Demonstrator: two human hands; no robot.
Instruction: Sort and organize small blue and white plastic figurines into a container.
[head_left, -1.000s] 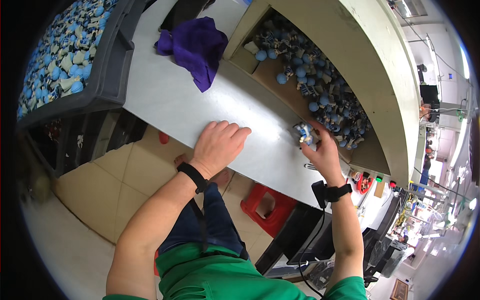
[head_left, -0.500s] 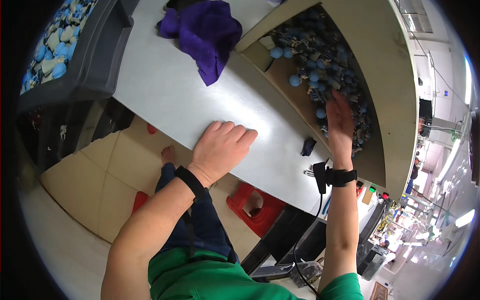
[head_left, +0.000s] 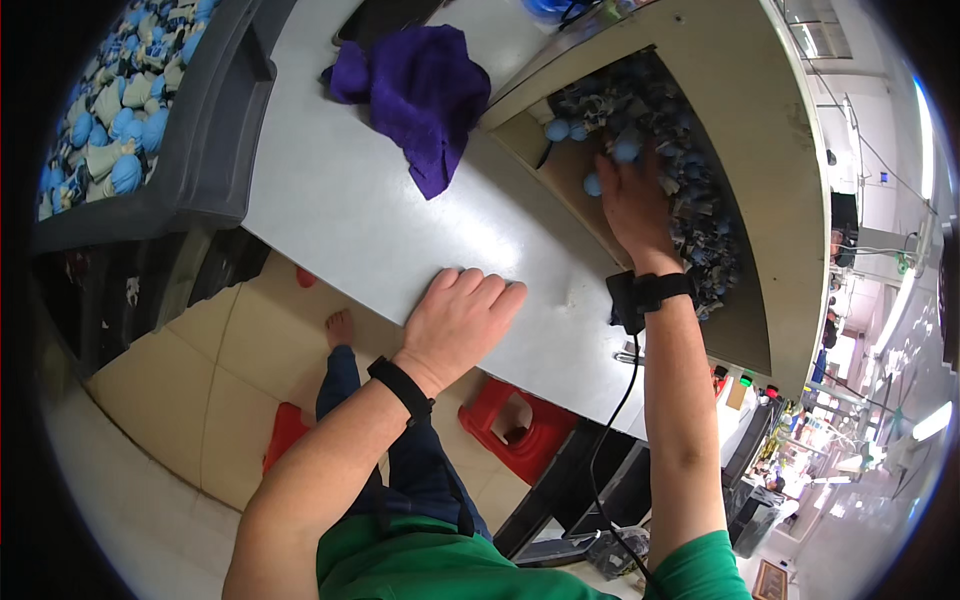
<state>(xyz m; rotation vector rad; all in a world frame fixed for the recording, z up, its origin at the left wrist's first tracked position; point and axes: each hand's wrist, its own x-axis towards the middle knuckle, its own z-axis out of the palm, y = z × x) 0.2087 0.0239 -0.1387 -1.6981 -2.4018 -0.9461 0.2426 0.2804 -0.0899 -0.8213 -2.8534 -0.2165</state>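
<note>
At a grey workbench (head_left: 330, 220) on a factory floor, a seated person in a green top works between two stocks of small blue-and-cream figurines. At far left, a dark plastic crate (head_left: 205, 130) stands on the bench, filled close to its rim with figurines (head_left: 110, 110) packed side by side, blue rounded tops showing. Beside it, near the back of the bench, lies a crumpled purple cloth (head_left: 425, 90), apart from both hands.

The left hand (head_left: 460, 320) lies palm down at the bench's near edge, fingers together and flat on the bare surface, holding nothing; a black band sits on its wrist.

Further right, a shallow wooden tray (head_left: 745, 330) holds a loose heap of the same blue figurines (head_left: 690, 180), piled along its far side, with bare board on the near side. The right hand (head_left: 635, 205), a black wrist device with a trailing cable behind it, reaches into this heap, fingers down among the pieces; whether they pinch one cannot be told, as the fingertips are buried in the pile.

The figurines appear small, light and rigid, probably moulded plastic or resin with smooth surfaces that may slip; a pinch across the rounded blue part looks the surest hold, and narrow parts may be fragile. A red stool (head_left: 515, 440) stands on the tiled floor below.
</note>
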